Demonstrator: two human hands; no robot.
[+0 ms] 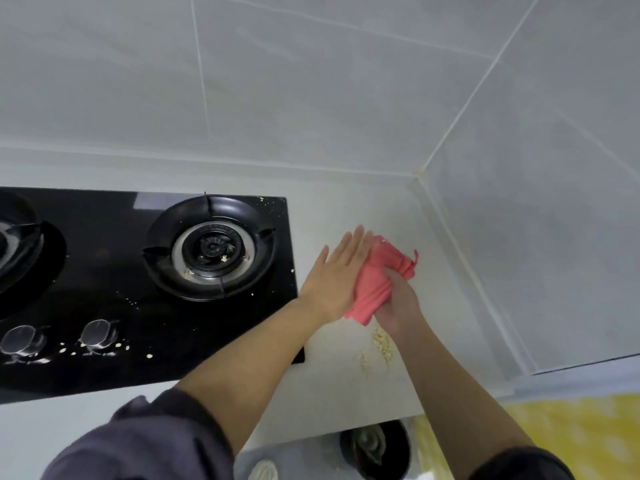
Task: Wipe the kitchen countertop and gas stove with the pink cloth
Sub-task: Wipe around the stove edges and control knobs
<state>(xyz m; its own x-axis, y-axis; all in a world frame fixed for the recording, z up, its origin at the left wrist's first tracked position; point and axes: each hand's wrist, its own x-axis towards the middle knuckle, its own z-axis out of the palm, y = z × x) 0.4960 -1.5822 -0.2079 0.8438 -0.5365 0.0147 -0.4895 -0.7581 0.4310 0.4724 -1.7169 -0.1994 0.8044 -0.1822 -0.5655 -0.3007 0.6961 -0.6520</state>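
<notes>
Your right hand (398, 299) grips the bunched pink cloth (381, 278) above the white countertop (346, 368); your left hand (336, 271) lies flat and wide open against it. Refold to a clean face, then sweep the pale crumb pile (382, 342) beneath toward one spot. Beyond, the glossy black glass gas stove (114, 282) carries scattered crumbs around its round burner (211, 247). Grey tiled walls (311, 98) meet in the corner.

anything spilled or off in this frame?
Yes. A pile of pale crumbs lies on the white countertop just below the pink cloth, and more bits are scattered over the black gas stove, around the knobs and inside the right burner. Nothing looks broken.
</notes>
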